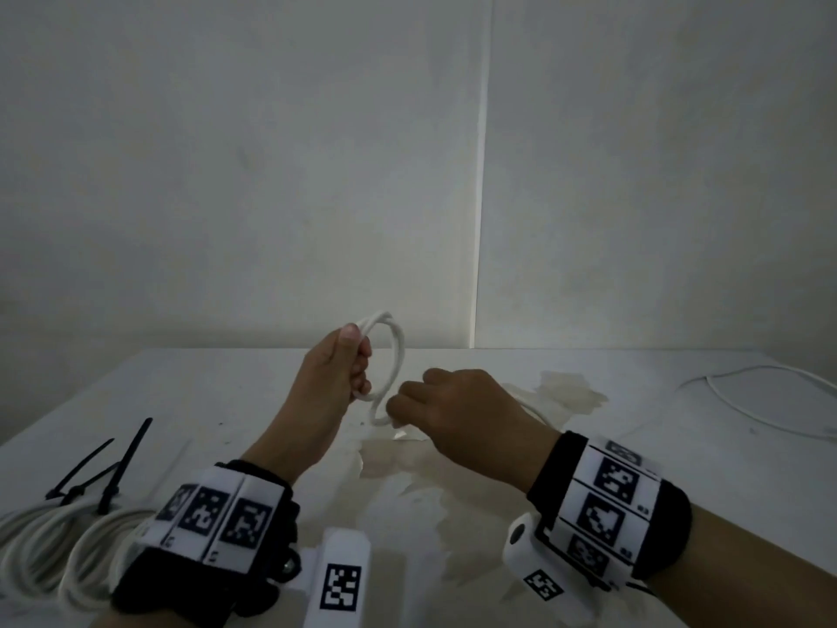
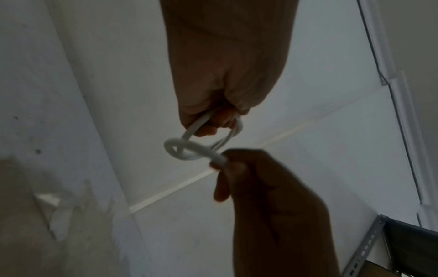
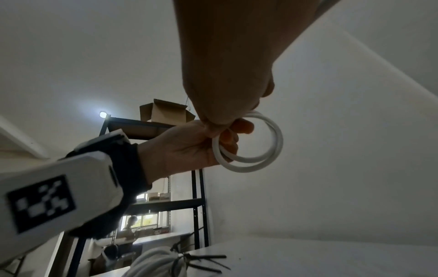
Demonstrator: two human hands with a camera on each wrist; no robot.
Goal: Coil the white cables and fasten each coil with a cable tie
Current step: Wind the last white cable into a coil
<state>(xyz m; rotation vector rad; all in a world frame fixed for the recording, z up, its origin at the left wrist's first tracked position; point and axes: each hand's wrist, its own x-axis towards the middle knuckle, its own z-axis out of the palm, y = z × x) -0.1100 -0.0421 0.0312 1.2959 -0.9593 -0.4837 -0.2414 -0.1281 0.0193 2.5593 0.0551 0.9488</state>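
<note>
While left hand (image 1: 337, 371) grips cable loops (image 1: 393, 355), right hand (image 1: 446, 407) pinches them.

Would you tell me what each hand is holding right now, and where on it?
The left hand grips the small white cable coil at its near side; the right hand pinches the cable's free run just below the loops.

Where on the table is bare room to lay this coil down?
Free: the table between the right hand and the loose cable at far right, and the stained middle strip between both wrists. Crowded: the near-left corner, where tied coils and black cable ties lie.
</note>
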